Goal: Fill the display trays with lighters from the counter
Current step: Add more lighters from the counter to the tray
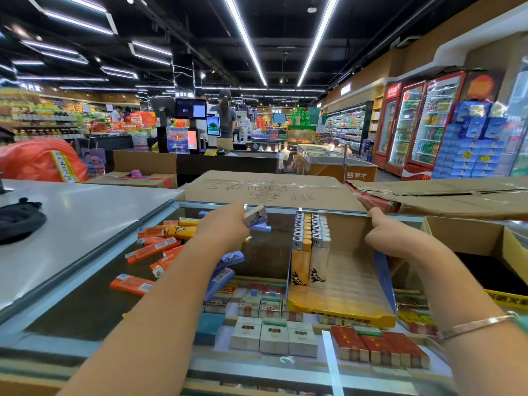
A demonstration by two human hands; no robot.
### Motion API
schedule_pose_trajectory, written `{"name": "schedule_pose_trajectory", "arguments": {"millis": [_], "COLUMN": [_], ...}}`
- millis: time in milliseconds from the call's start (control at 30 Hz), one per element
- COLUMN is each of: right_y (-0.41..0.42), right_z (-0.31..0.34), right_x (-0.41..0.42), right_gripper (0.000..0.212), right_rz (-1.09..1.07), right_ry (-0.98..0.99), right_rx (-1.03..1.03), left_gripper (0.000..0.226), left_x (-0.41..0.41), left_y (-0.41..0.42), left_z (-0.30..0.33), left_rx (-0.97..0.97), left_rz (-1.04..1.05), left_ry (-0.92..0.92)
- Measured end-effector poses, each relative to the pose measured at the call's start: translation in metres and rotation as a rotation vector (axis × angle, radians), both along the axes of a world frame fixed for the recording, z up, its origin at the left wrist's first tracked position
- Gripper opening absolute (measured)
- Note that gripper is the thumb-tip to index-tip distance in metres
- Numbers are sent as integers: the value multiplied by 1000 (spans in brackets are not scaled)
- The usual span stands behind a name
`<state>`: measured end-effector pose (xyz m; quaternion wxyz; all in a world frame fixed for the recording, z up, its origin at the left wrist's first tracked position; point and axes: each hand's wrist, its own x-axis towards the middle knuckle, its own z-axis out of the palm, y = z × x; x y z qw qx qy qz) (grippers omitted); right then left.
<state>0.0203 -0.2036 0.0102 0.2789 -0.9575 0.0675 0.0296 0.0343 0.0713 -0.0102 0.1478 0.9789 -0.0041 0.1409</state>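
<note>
White lighter (255, 215) in left-hand grip (225, 224)

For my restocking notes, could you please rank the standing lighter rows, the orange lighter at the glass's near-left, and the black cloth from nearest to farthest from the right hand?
1. Standing lighter rows, just left of the right hand.
2. Orange lighter, near-left on the glass.
3. Black cloth, far left on the white counter.
</note>
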Motion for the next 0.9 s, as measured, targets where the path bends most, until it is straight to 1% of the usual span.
{"name": "schedule_pose_trajectory", "arguments": {"millis": [100, 167, 333, 400, 467, 567, 700, 800, 900], "right_y": [0, 0, 2, 3, 4, 5, 6, 6, 6], "right_z": [-1, -1, 1, 2, 2, 3, 4, 5, 5], "right_x": [1, 1, -3, -5, -6, -8, -11, -13, -13], "right_gripper": [42, 43, 40, 43, 44, 48, 53, 46, 41], "right_rz": [-2, 8, 19, 23, 23, 19, 31, 43, 41], "right_ry": [-22, -24, -25, -27, -24, -27, -24, -27, -29], "right_rx": [-48, -62, -27, -35, -39, -41, -24, -36, -25], "left_gripper": [22, 24, 38, 38, 36, 34, 36, 37, 36], "left_x": [-6, -9, -10, -10, -9, -7, -2, 2, 5], "left_y": [12, 11, 0, -1, 1, 4, 3, 4, 5], "left_z": [2, 1, -1, -1, -2, -6, -11, -15, -14], "left_rx": [112, 159, 254, 230, 173, 71, 73, 42, -86], "left_rz": [25, 3, -104, -133, -147, -150, -127, -143, -151], "left_ry": [202, 292, 379, 399, 388, 320, 170, 138, 92]}}
